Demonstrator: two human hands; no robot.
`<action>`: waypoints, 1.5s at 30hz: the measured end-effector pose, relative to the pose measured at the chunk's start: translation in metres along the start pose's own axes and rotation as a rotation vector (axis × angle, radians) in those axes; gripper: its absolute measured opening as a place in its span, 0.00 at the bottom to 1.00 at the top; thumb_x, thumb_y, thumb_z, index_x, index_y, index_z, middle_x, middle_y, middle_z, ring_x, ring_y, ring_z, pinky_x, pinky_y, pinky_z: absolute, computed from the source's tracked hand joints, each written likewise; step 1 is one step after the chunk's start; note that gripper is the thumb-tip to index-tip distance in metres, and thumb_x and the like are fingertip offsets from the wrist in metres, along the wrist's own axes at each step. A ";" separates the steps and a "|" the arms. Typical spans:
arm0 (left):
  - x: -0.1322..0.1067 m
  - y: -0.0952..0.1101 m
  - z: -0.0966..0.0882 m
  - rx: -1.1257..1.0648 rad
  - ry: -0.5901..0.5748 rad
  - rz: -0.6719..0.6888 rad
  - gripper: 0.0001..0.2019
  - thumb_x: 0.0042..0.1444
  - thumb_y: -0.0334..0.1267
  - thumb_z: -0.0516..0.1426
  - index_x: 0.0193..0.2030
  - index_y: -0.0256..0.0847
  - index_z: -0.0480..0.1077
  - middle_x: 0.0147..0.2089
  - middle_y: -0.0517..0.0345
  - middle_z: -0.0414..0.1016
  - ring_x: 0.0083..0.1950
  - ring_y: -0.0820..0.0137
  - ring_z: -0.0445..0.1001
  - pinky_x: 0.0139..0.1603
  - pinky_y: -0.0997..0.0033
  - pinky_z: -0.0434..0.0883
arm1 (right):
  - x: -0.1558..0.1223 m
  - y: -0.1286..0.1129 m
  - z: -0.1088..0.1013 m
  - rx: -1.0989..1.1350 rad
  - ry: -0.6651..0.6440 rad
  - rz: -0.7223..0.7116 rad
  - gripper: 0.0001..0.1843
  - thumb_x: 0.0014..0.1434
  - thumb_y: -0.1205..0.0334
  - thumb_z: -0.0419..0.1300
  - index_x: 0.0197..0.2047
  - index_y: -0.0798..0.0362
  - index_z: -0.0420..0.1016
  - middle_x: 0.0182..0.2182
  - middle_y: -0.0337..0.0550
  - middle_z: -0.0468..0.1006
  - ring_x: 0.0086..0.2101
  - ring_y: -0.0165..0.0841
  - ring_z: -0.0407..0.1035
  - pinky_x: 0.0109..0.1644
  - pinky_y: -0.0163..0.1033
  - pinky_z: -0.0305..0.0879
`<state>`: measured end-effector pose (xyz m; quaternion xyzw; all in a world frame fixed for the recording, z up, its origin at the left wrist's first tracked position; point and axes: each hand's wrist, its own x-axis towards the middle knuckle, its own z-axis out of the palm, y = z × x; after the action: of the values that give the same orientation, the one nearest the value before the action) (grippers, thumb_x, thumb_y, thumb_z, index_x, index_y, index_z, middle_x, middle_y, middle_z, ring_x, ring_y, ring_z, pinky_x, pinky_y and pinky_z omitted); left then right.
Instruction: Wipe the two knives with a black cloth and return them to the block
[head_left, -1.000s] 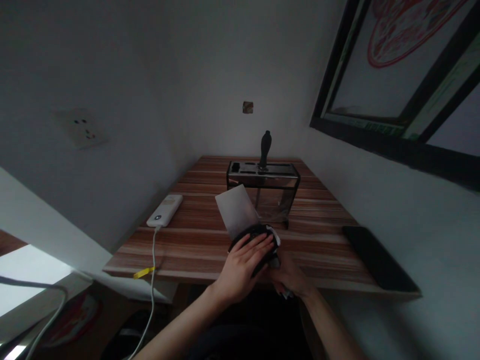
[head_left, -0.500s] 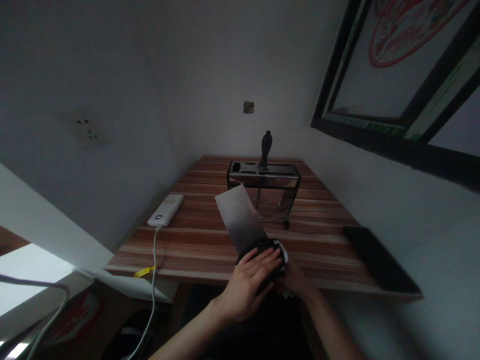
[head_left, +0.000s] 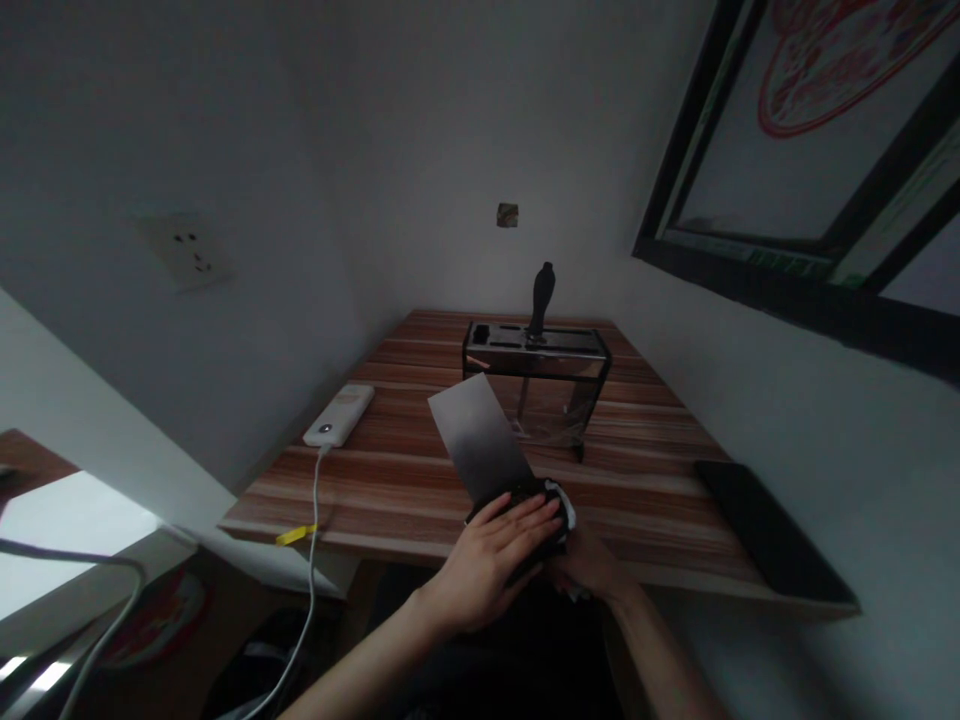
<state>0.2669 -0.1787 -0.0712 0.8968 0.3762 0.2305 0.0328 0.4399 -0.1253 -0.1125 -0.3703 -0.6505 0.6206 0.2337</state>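
A cleaver (head_left: 480,435) with a broad, rectangular metal blade points up and to the left over the table's front edge. Around the base of its blade lies a dark cloth (head_left: 553,490) with a white edge. My left hand (head_left: 499,555) is closed over this cloth, its fingers lying close together across the lower blade. My right hand (head_left: 592,565) is closed at the cleaver's handle end, behind the cloth. The handle and most of the right fingers are hidden. Beyond the blade stands a clear-sided knife block (head_left: 536,350) with one dark knife handle (head_left: 542,298) upright in it.
The wood-grain table (head_left: 405,480) sits between walls. At its left lies a white power bank (head_left: 340,415) with a cable (head_left: 313,520) hanging over the front edge, near a yellow tag (head_left: 296,535). A flat black object (head_left: 772,530) lies along the right edge.
The view has shifted slightly, so the table and knife block appear a little further right. Both hands keep their hold, and the cleaver stays at nearly the same tilt.
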 end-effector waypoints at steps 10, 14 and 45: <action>0.008 -0.019 -0.006 0.078 0.098 -0.032 0.21 0.63 0.37 0.45 0.63 0.42 0.54 0.65 0.54 0.58 0.67 0.71 0.51 0.66 0.62 0.47 | 0.000 -0.008 0.003 -0.022 0.020 -0.052 0.20 0.51 0.51 0.60 0.41 0.55 0.64 0.12 0.27 0.63 0.10 0.23 0.57 0.13 0.27 0.53; 0.009 -0.027 -0.014 0.109 0.117 -0.034 0.21 0.63 0.37 0.46 0.63 0.41 0.55 0.65 0.54 0.59 0.67 0.71 0.52 0.66 0.62 0.47 | 0.001 -0.007 0.003 0.000 0.005 -0.065 0.18 0.51 0.48 0.61 0.34 0.54 0.63 0.11 0.26 0.62 0.10 0.21 0.54 0.13 0.26 0.52; 0.021 -0.097 -0.104 -0.075 0.744 -0.372 0.22 0.62 0.43 0.45 0.61 0.40 0.59 0.61 0.49 0.64 0.65 0.62 0.57 0.66 0.54 0.50 | -0.004 -0.009 0.007 0.106 -0.052 -0.012 0.21 0.47 0.47 0.64 0.29 0.52 0.58 0.12 0.23 0.58 0.10 0.18 0.51 0.12 0.24 0.52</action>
<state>0.1706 -0.1071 0.0070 0.6673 0.5093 0.5425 -0.0319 0.4354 -0.1318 -0.1039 -0.3372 -0.6247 0.6622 0.2396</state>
